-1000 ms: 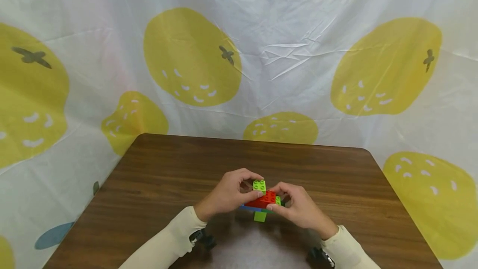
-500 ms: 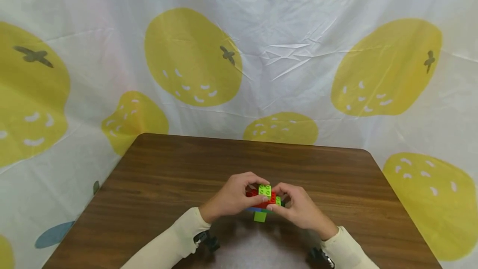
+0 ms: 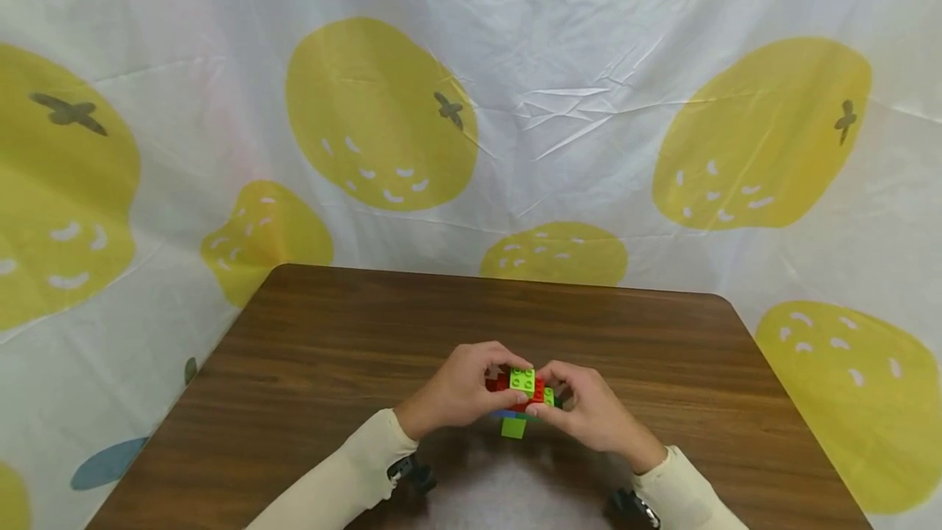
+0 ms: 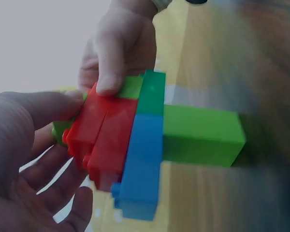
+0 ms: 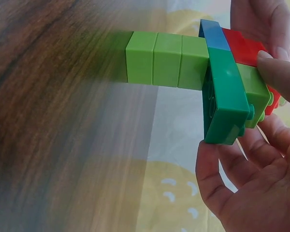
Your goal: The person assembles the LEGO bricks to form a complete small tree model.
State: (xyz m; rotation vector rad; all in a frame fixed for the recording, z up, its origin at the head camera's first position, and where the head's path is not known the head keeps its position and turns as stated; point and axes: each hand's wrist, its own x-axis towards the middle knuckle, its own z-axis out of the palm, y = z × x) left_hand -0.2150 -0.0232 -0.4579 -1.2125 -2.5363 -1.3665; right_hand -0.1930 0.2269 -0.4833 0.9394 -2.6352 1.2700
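A toy-brick build stands on the table in front of me, on a column of lime green bricks (image 5: pixel 166 58). Across the column lie a blue brick (image 4: pixel 142 164) and a dark green brick (image 5: pixel 227 94), end to end. Above these come red bricks (image 4: pixel 113 137) with a smaller lime brick (image 5: pixel 253 87) beside them. My left hand (image 3: pixel 452 391) pinches the topmost lime brick (image 3: pixel 522 381) between thumb and fingers, right over the red bricks. From the other side, my right hand (image 3: pixel 596 411) grips the build, thumb on the red brick. The top brick's underside is hidden.
The dark wood-grain table (image 3: pixel 368 317) spreads around the build on all sides. Behind it hangs a white curtain (image 3: pixel 559 137) printed with yellow fruit. Black camera mounts sit at both wrists, low over the table near its front.
My left hand has shifted right and slightly down, carrying the lime brick along the red bricks toward my right hand. The right hand stays in place on the build.
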